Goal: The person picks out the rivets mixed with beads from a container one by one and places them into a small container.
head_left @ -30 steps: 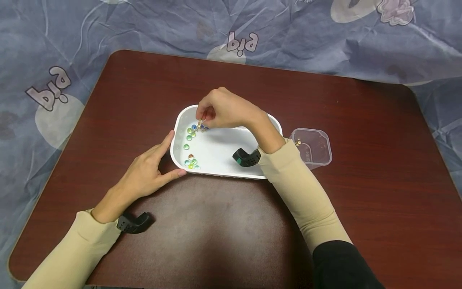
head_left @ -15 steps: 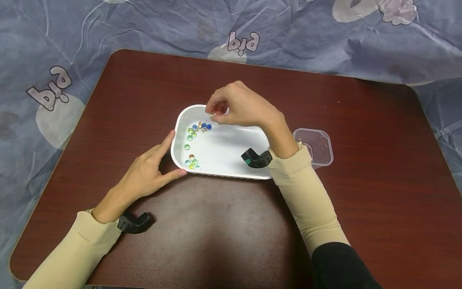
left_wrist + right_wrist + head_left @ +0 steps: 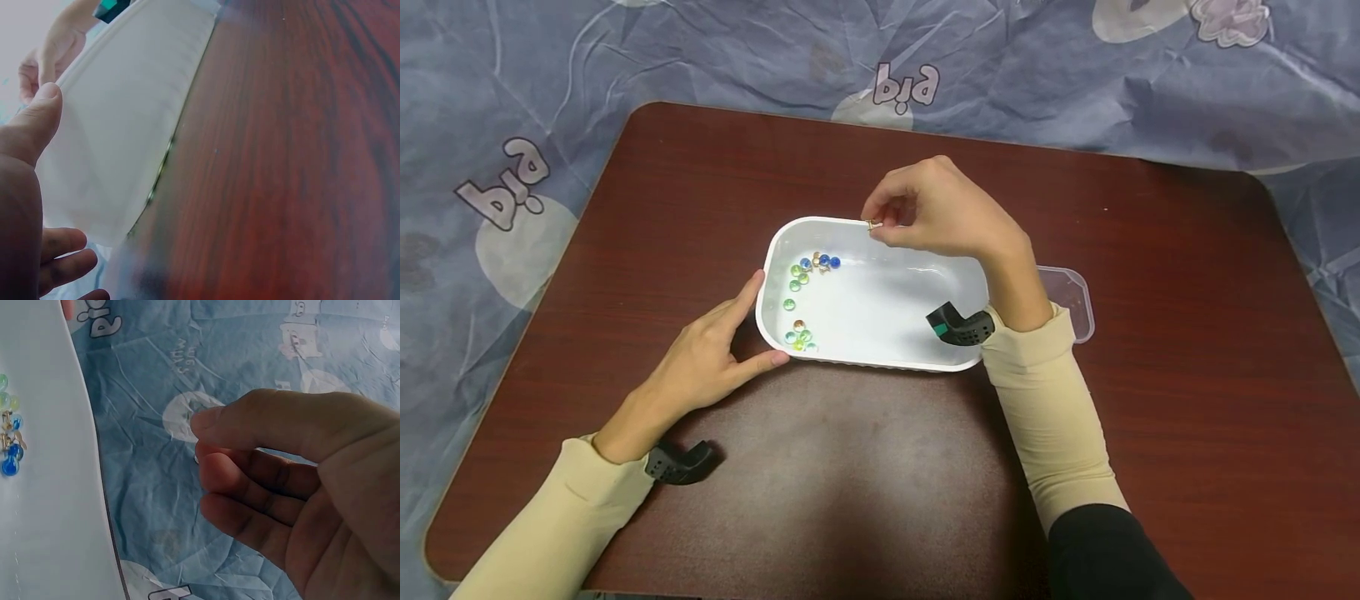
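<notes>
A white tray [image 3: 895, 360] lies on the table with my left hand [image 3: 703, 354] at its left end. That hand's thumb touches the near corner and its straight fingers lie along the end wall. My right hand [image 3: 943, 208] is above the tray's far rim, pinching a small gold-coloured metal piece [image 3: 872, 225] between thumb and fingertips. In the right wrist view the fingers mostly hide the piece. Glass marbles, among them green [image 3: 789, 305], blue [image 3: 835, 262] and amber [image 3: 799, 326] ones, lie at the tray's left side. More gold pieces [image 3: 7, 419] lie among the blue marbles.
To the right of the tray stands a clear plastic box [image 3: 1075, 300], partly hidden by the right forearm. Everything rests on a dark red-brown table [image 3: 1187, 375]. A blue-grey printed cloth [image 3: 737, 58] hangs beyond its far edge.
My right hand has lifted the gold piece from among the marbles and moved right and away, to the tray's far rim. The left hand has stayed in place.
</notes>
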